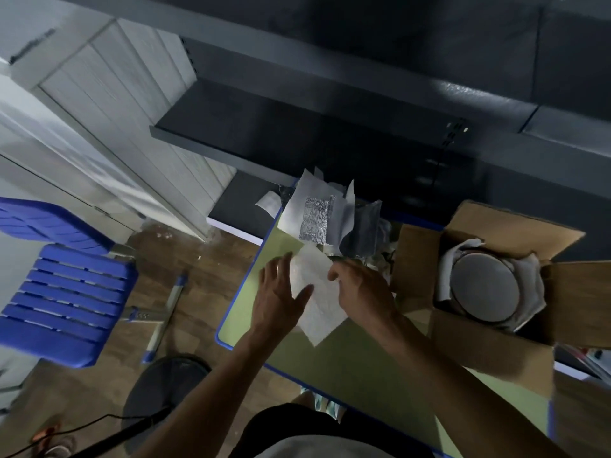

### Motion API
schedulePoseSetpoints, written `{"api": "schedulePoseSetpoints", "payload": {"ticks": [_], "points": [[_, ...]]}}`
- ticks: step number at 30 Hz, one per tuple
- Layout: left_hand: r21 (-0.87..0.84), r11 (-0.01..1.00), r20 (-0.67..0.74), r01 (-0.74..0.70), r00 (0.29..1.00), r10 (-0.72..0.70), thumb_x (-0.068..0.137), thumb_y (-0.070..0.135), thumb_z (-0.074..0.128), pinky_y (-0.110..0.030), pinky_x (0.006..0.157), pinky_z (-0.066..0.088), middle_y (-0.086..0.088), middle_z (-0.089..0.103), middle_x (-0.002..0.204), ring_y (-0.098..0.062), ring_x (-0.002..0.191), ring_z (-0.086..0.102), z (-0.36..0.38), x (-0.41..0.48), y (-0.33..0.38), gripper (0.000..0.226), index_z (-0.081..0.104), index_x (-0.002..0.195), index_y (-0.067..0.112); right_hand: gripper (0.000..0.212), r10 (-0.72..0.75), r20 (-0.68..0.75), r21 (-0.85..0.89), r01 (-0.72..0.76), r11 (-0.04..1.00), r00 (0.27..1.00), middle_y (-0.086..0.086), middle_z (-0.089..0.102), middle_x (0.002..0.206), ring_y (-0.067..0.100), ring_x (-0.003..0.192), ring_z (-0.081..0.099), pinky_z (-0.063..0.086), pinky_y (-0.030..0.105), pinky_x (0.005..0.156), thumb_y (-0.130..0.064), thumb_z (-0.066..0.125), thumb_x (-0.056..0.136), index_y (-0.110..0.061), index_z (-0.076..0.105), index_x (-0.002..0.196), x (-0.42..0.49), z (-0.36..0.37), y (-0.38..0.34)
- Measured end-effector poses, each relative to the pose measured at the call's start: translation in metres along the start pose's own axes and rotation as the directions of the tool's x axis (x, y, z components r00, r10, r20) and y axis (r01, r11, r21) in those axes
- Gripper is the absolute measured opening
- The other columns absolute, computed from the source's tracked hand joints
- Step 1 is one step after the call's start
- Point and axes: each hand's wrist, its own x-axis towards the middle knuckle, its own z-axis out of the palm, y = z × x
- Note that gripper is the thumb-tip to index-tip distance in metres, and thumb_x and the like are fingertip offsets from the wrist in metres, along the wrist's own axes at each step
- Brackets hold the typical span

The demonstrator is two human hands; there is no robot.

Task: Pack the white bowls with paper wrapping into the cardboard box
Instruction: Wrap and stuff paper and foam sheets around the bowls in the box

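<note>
A white sheet of wrapping paper [319, 302] lies on the green table [347, 365]. My left hand [281, 292] rests flat on its left side with fingers spread. My right hand [360, 289] pinches the sheet's upper right edge. At the right stands an open cardboard box [489, 342]. Inside it sits a white bowl [484, 289], bottom up, with white paper around it.
A heap of more paper sheets and a silver foil piece [317, 216] lies at the table's far edge. A blue slatted chair [62, 292] stands on the wooden floor at the left. Dark shelves [330, 110] rise behind the table. A fan base [165, 391] stands near my legs.
</note>
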Motion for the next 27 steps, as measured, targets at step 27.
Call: {"api": "schedulePoseSetpoints", "payload": {"ticks": [27], "points": [[-0.633,0.756,-0.068,-0.164,0.985,0.157,0.095,0.036,0.060,-0.015,0.056,0.052,0.008,0.068,0.091,0.003,0.076,0.065,-0.059,0.040,0.184,0.025,0.063,0.109,0.016,0.015,0.399,-0.197,0.527,-0.246,0.813,0.895,-0.009,0.068,0.087,0.007,0.079,0.065,0.054,0.026,0.068,-0.033,0.063,0.089,-0.025,0.062,0.101,-0.059,-0.173,0.061]]}}
